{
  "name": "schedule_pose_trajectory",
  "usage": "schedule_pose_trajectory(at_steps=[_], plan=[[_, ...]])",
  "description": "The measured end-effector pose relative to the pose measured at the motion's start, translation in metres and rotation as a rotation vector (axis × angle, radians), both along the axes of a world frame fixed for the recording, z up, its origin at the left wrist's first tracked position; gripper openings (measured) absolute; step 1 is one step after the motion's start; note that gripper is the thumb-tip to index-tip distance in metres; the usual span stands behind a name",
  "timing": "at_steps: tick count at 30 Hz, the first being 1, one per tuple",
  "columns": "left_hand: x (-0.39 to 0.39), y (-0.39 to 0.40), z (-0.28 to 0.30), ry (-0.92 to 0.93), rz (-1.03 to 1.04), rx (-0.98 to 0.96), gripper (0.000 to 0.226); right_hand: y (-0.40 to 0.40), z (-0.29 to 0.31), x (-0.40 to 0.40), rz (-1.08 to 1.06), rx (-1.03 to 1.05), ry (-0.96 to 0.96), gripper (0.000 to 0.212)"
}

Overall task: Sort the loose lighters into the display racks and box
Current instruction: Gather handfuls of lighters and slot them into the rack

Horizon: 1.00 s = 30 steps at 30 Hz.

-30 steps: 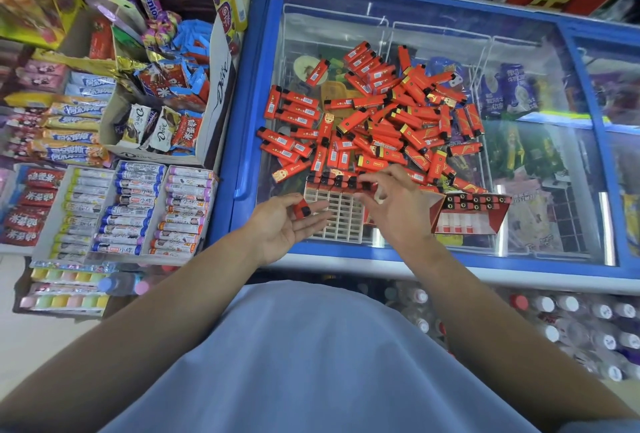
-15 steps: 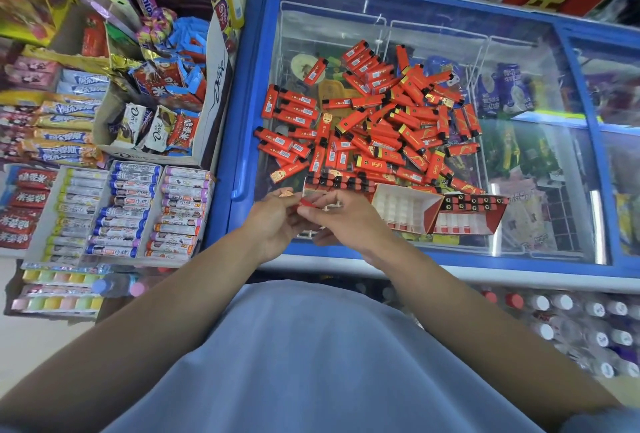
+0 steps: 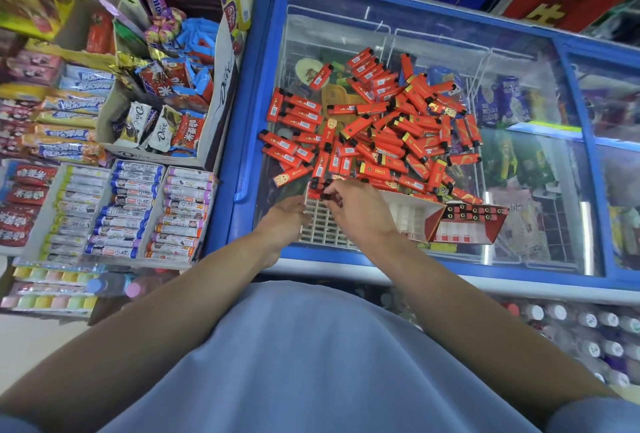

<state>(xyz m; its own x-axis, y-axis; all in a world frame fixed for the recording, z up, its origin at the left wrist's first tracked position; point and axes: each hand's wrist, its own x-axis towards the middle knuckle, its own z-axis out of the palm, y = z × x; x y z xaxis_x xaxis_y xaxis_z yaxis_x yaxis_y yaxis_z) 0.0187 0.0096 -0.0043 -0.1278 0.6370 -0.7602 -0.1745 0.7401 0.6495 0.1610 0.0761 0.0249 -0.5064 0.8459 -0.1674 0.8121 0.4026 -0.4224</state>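
Several loose red lighters [image 3: 381, 127] lie in a heap on the glass lid of a blue freezer [image 3: 242, 141]. A white grid rack [image 3: 322, 228] sits at the lid's near edge, with a few lighters standing in its far row. My right hand [image 3: 360, 214] pinches one red lighter [image 3: 323, 194] by its black cap over that far row. My left hand [image 3: 282, 221] rests against the rack's left edge, fingers apart, holding nothing that I can see. To the right lie a red box with a white insert [image 3: 415, 221] and a red tray [image 3: 474, 216] with a row of lighters.
Left of the freezer stand candy displays: a Dove carton [image 3: 156, 127] and trays of candy rolls [image 3: 138, 211]. Ice cream packs show under the glass. Bottle caps [image 3: 571, 321] fill a shelf below the freezer's front edge on the right.
A second ago my left palm held a lighter; the hands met, and my right hand has carried a lighter up to the rack's far row. My left hand moved to the rack's side.
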Motion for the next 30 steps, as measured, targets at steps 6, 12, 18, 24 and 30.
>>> schedule_pose_trajectory(at_steps=[6,12,18,24,30], plan=[[-0.002,0.002,-0.002,0.017,-0.029,0.004,0.056,-0.005,-0.013,-0.004,0.036,0.056,-0.012,0.023],[-0.005,0.003,-0.007,0.033,-0.032,0.010,0.057,-0.010,-0.020,-0.009,0.018,0.135,0.076,0.029],[-0.006,0.005,-0.008,0.143,0.073,0.082,0.042,-0.013,-0.024,-0.005,0.003,0.255,0.139,0.010],[-0.047,0.048,-0.027,1.037,-0.482,0.446,0.078,-0.006,-0.005,-0.010,-0.059,0.313,0.282,0.011],[-0.067,0.098,-0.049,1.241,-1.000,0.333,0.102,0.031,0.007,-0.004,-0.142,0.220,0.155,0.018]])
